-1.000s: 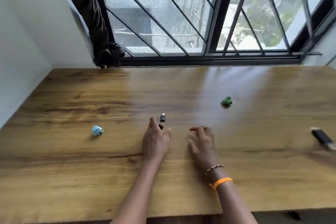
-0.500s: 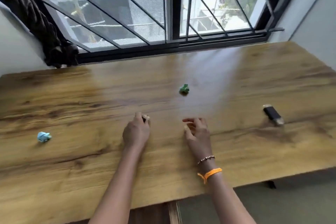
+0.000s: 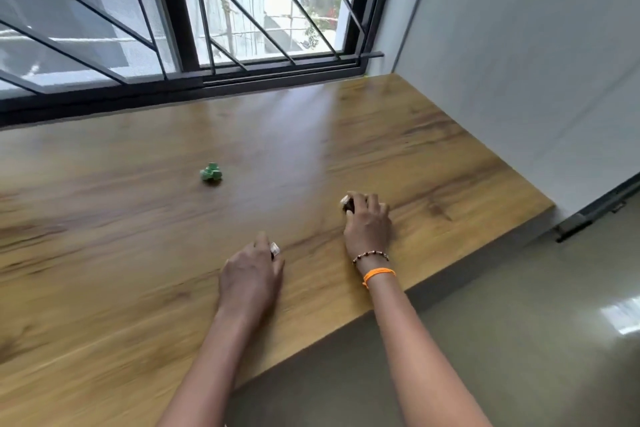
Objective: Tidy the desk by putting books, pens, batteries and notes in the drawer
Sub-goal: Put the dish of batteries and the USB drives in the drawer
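Observation:
My left hand rests low on the wooden desk with its fingers curled round a small battery; only the battery's pale end shows by the thumb. Further right, my right hand grips a second, dark battery whose metal tip pokes out past the fingers. A crumpled green note lies alone on the desk, beyond and to the left of both hands. No drawer is visible.
A barred window runs along the desk's far edge. A grey wall closes off the right end. The desk's near edge runs diagonally, with floor below it on the right.
The view has swung right, so the blue crumpled note is out of frame. My right hand reached over to the dark battery on the right and closed on it. My left hand keeps its battery.

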